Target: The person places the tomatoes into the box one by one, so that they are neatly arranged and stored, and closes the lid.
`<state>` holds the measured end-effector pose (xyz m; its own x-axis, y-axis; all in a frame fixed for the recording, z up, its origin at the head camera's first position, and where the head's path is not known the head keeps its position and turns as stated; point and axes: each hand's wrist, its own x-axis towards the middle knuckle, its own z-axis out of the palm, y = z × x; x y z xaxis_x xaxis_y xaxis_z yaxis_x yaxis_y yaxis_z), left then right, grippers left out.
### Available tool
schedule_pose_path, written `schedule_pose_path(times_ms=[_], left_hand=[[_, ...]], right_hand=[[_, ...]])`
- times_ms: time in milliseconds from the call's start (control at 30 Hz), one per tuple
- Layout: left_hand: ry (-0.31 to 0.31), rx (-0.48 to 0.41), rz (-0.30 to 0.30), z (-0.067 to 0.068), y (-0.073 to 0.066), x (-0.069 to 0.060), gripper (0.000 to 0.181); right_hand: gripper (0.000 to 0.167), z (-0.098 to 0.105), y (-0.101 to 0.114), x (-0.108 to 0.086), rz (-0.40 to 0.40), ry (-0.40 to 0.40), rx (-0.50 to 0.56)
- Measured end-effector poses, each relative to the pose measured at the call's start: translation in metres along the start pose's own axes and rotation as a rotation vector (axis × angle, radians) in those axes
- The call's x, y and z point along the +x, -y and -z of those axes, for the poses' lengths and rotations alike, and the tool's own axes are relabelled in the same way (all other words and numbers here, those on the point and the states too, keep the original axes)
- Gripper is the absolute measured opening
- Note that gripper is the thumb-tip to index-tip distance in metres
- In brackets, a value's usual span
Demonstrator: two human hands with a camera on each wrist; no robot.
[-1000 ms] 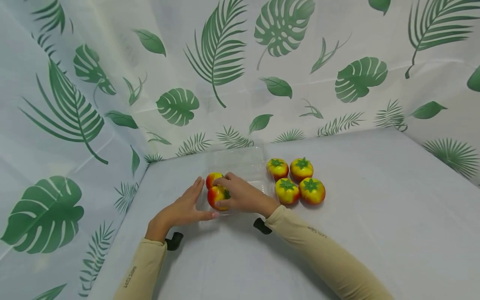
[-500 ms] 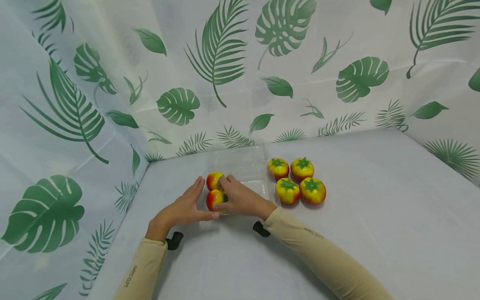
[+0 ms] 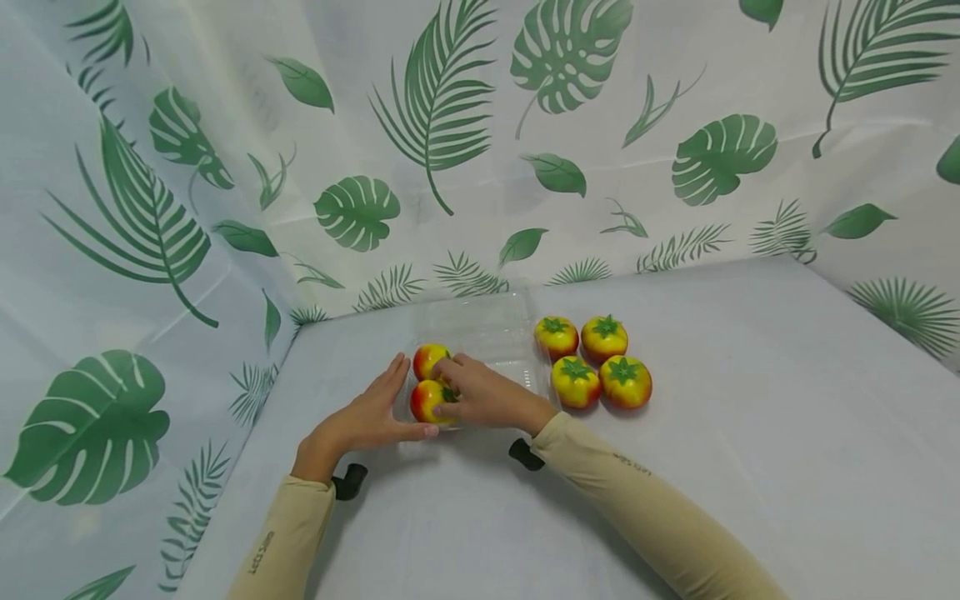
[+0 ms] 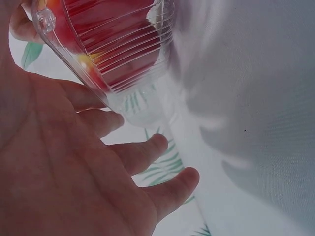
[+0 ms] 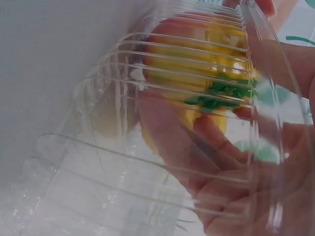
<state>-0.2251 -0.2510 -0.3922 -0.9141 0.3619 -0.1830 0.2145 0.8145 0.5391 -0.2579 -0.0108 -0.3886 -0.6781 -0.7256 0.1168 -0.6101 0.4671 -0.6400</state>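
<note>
Two red-and-yellow tomatoes sit at the left end of a clear plastic clamshell box (image 3: 517,375). My right hand (image 3: 487,396) reaches into the box and grips the near tomato (image 3: 427,402); in the right wrist view its fingers curl against the yellow side by the green calyx (image 5: 221,93). Just behind lies the far tomato (image 3: 427,361), partly covered by my right fingers. Along the box's left side my left hand (image 3: 367,417) is spread, thumb across the front. In the left wrist view the left fingers (image 4: 142,152) are nearly straight, some touching the ribbed wall.
Several more tomatoes (image 3: 592,362) stand grouped on the white tabletop (image 3: 720,467), right beside the box. The box's raised clear lid (image 3: 472,312) leans toward the leaf-printed backdrop (image 3: 465,150). Dark wrist camera mounts show under both wrists.
The near tomato has shifted slightly left and toward the front inside the box, with my right hand on it. My left hand stays in place.
</note>
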Motion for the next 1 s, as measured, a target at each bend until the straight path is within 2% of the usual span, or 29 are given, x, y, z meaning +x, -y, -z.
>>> schedule_pose_path(times_ms=[433,833,1000], left_hand=[[0.005,0.010,0.014,0.001,-0.004,0.002,0.131],[0.001,0.002,0.035,-0.002,-0.001,0.003,0.131],[0.008,-0.007,0.054,-0.003,-0.002,0.004,0.131]], right_hand=[[0.048,0.011,-0.003,-0.007,-0.005,-0.014,0.025],[0.043,0.038,-0.010,-0.014,0.014,-0.088,-0.002],[0.045,0.056,-0.012,-0.020,-0.035,-0.112,0.003]])
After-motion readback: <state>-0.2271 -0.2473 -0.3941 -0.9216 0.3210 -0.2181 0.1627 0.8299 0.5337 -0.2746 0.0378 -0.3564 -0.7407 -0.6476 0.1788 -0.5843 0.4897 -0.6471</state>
